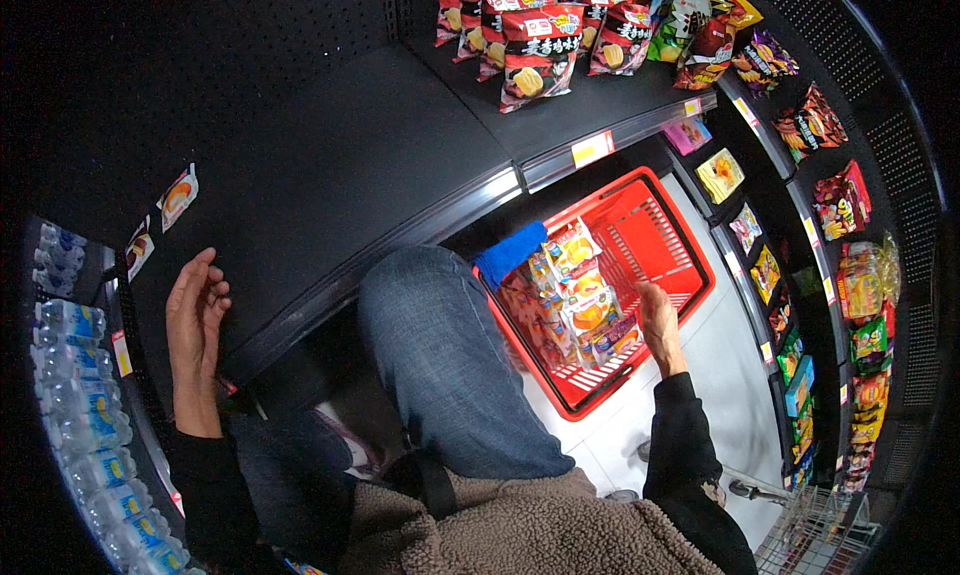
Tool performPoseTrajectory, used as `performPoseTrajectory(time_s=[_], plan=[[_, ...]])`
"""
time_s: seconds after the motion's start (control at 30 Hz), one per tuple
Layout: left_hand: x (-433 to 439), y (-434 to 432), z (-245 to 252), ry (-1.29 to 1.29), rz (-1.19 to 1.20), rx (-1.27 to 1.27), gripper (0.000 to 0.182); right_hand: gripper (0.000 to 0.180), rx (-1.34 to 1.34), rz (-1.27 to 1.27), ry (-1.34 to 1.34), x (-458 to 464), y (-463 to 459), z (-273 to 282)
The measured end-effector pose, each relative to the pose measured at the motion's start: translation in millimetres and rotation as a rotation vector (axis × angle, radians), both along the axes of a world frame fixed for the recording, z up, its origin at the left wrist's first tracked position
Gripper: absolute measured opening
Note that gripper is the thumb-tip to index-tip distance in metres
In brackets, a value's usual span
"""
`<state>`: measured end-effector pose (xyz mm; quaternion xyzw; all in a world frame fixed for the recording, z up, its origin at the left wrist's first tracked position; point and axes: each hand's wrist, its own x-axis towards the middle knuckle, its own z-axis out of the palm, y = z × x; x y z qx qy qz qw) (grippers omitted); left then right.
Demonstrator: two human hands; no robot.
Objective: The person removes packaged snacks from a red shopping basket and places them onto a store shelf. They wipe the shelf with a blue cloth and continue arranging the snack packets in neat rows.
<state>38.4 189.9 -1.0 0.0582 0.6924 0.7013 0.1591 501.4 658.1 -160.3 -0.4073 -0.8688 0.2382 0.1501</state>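
My left hand [196, 316] is raised over the black shelf [300, 170] at the left, fingers slightly bent and apart, with nothing in it. Just beyond it, two small snack packets, one [178, 196] above the other [139, 249], stand at the shelf's far left. My right hand [660, 324] hangs over the right side of a red plastic shopping basket [660, 230]. I see it edge-on, so its fingers are partly hidden and no held thing shows. Inside the basket lie several packaged snacks [589, 309]. A blue cloth [514, 252] drapes over its left rim.
Red and black chip bags [541, 57] stand on the shelf ahead. More snack bags [814, 125] line the shelves at right. Bottled water packs [82, 395] are at far left. My bent knee [442, 350] is beside the basket. A wire cart [817, 530] stands at lower right.
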Motion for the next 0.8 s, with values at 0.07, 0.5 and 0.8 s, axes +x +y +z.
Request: performPoseTrajectory(time_s=[0.07, 0.5, 0.8], plan=[[0, 0, 0, -0.007, -0.015, 0.004, 0.034, 0.030, -0.015, -0.002, -0.051, 12, -8, -2], [1, -7, 3, -0.007, -0.041, 0.045, 0.036, 0.036, -0.070, 0.026, -0.078, 23, -26, -19], [6, -3, 20, -0.007, 0.055, -0.123, 0.036, 0.039, -0.359, -0.053, 0.037, 26, -23, -26]])
